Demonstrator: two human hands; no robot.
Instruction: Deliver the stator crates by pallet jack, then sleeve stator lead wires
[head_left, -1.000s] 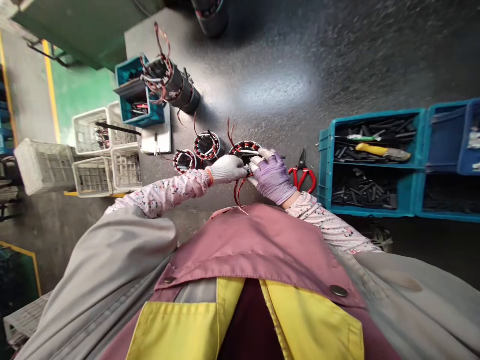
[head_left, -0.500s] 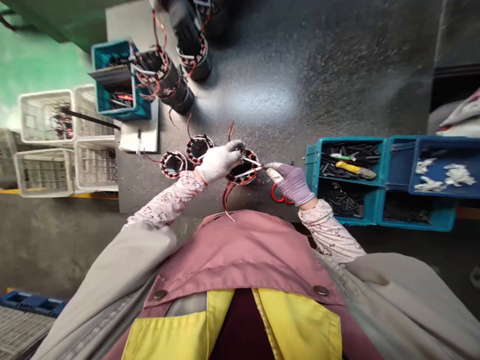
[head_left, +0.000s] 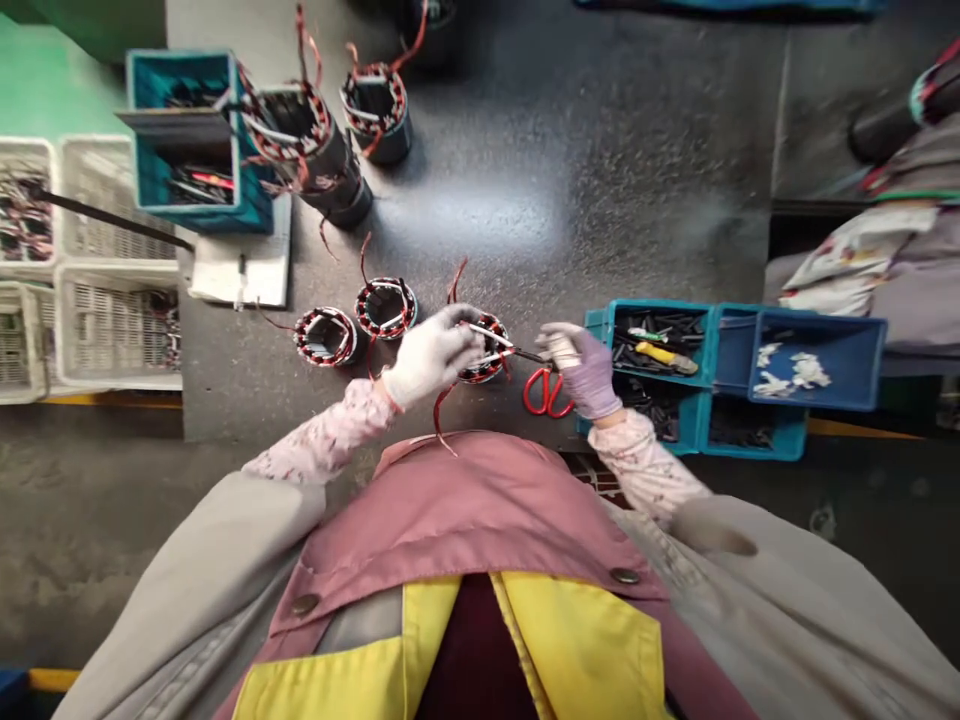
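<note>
My left hand (head_left: 433, 357), in a white knit glove, grips the near side of a copper-wound motor stator (head_left: 484, 350) with red leads trailing from it. A white-sleeved lead (head_left: 491, 338) crosses the stator's top. My right hand (head_left: 586, 372), in a purple glove, pinches a small white piece (head_left: 560, 349) with a thin dark rod (head_left: 526, 353) whose tip reaches towards that lead. Two similar stators (head_left: 325, 336) (head_left: 385, 307) stand just left of my left hand. Red-handled scissors (head_left: 547, 394) lie beneath my right hand.
A tall stator stack (head_left: 307, 150) leans against a teal bin (head_left: 191, 200) on the dark work surface. White crates (head_left: 116, 320) stand at left, and teal and blue bins (head_left: 810, 365) at right. A co-worker's sleeve (head_left: 907, 170) shows at the far right.
My view has swung, shifting the surroundings left and bringing a co-worker into sight. My hands stay on the stator and rod, with the right hand a little farther from the stator than one second ago.
</note>
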